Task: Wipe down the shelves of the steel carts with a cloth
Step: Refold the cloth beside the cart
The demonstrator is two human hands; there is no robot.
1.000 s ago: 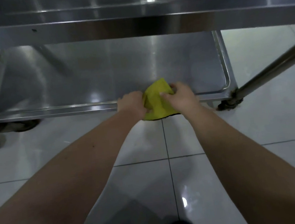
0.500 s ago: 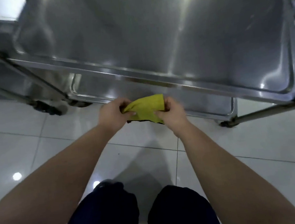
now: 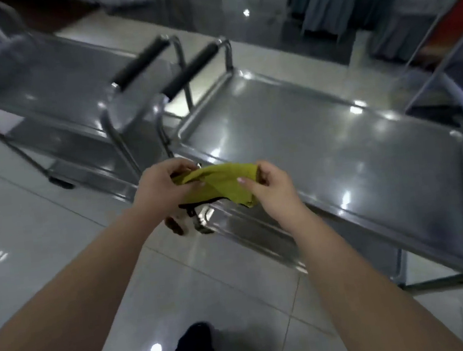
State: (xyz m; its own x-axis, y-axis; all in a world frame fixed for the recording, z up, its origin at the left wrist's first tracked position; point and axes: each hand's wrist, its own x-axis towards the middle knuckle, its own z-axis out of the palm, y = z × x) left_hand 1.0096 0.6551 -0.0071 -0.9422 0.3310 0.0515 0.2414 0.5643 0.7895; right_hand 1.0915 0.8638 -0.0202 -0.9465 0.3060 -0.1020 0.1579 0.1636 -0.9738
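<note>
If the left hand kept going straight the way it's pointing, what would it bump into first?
The left hand points up and to the right, and it is pinching the yellow cloth, so the cloth comes first. Past that, it would probably meet the near cart's top shelf, though depth is hard to judge.

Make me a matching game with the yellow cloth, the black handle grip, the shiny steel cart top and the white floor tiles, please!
Things:
1. crumpled yellow cloth
2. black padded handle grip
3. flat steel cart top
4. glossy white floor tiles

Places:
A. wrapped around a bent steel tube
B. below everything else
C. pinched between the left hand and the right hand
D. on the right, with a raised rim

Pairs: 1-C, 2-A, 3-D, 4-B.
</note>
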